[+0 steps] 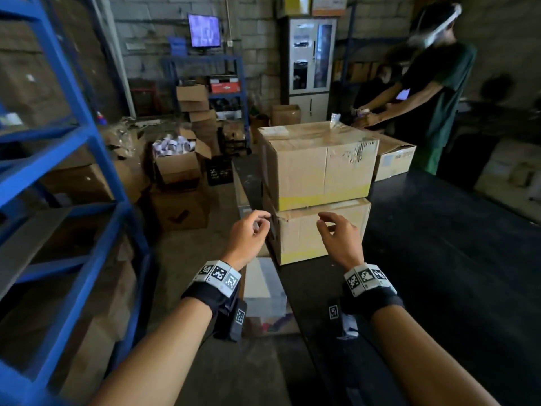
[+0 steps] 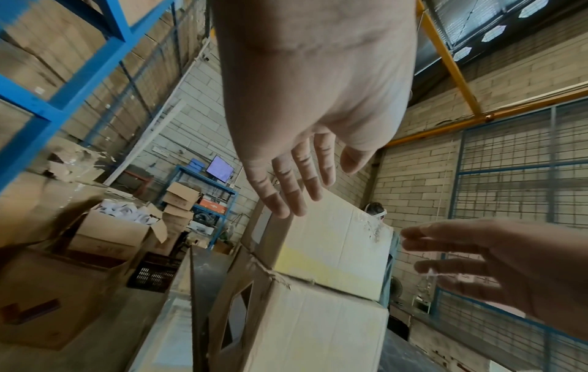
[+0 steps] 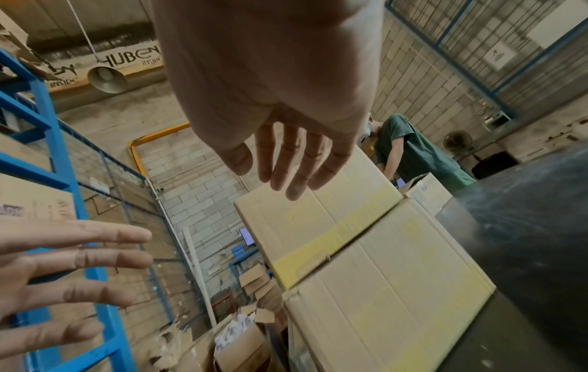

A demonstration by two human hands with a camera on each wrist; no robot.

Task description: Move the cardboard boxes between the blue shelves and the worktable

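Two taped cardboard boxes with yellow bands stand stacked on the dark worktable (image 1: 439, 244): the upper box (image 1: 319, 165) on the lower box (image 1: 319, 230). My left hand (image 1: 248, 232) hovers at the lower box's near left corner, fingers loosely curled, holding nothing. My right hand (image 1: 336, 232) hangs before the lower box's front face, equally empty. In the wrist views the left hand (image 2: 296, 181) and right hand (image 3: 286, 166) show relaxed fingers just short of the upper box (image 2: 331, 241) (image 3: 315, 221). Blue shelves (image 1: 73, 171) with more boxes stand at my left.
A person in a green shirt (image 1: 436, 92) works at the table's far end beside another box (image 1: 392, 159). Open cartons (image 1: 178, 168) and a black crate (image 1: 219, 171) crowd the floor between shelves and table. A white box (image 1: 263, 285) sits under the table edge.
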